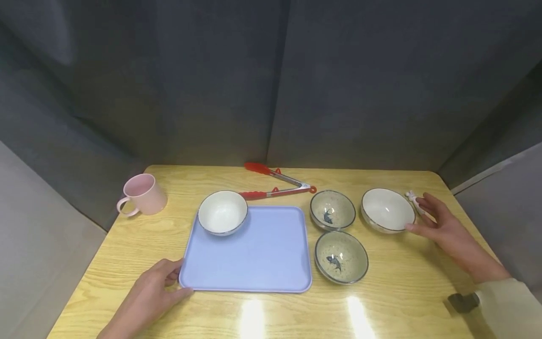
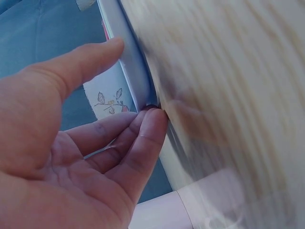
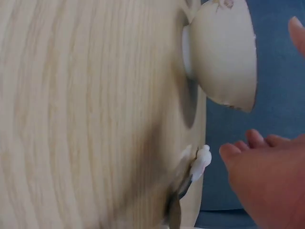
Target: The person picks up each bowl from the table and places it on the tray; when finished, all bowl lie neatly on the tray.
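Observation:
A light blue tray lies in the middle of the wooden table. A white bowl stands in its far left corner. My left hand holds the tray's near left corner; in the left wrist view the thumb lies on the rim and the fingertips press its edge. At the far right stands another white bowl. My right hand hovers beside it with spread fingers. The right wrist view shows a gap between the fingers and that bowl.
Two fish-patterned bowls stand between the tray and the right white bowl. Red-tipped tongs lie behind the tray. A pink mug stands at the left. A small white-tipped utensil lies behind my right hand. Grey curtains surround the table.

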{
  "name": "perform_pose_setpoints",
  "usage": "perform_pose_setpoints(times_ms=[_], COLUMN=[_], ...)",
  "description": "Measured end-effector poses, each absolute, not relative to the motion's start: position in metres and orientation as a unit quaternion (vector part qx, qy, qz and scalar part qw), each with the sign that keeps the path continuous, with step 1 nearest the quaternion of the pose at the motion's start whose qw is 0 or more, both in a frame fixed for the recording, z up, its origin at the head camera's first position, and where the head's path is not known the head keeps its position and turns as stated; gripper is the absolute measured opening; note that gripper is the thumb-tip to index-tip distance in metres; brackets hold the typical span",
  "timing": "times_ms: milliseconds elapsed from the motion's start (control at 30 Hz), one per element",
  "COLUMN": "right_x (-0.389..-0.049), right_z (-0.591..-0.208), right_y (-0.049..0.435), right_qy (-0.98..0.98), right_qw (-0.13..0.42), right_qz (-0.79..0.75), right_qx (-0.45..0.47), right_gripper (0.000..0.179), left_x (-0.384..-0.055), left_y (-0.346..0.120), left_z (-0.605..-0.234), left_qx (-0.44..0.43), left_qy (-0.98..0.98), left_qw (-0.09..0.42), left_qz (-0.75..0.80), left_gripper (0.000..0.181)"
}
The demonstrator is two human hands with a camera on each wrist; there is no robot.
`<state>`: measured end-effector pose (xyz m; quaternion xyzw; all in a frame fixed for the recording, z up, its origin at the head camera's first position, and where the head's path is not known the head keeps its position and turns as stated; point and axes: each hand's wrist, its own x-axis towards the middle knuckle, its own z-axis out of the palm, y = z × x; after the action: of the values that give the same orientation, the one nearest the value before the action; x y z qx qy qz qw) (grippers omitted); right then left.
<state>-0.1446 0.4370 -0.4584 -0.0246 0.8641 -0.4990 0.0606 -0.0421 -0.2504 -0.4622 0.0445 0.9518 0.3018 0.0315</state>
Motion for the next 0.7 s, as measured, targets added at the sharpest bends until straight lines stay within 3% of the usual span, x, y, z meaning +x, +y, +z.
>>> perform_pose_setpoints(times_ms=[700], right_x=[-0.162], right_z=[-0.475], right_y=[0.421], right_qy=[0.872], right_qw=[0.112], right_qz=[-0.476], right_qx=[-0.026], right_gripper=[0.124], left_x=[-0.04], left_y=[-0.25], left_z=[-0.462], left_qx=[0.053], left_qy=[0.955], left_qw=[0.021], left_qz=[0.29], left_gripper=[0.066])
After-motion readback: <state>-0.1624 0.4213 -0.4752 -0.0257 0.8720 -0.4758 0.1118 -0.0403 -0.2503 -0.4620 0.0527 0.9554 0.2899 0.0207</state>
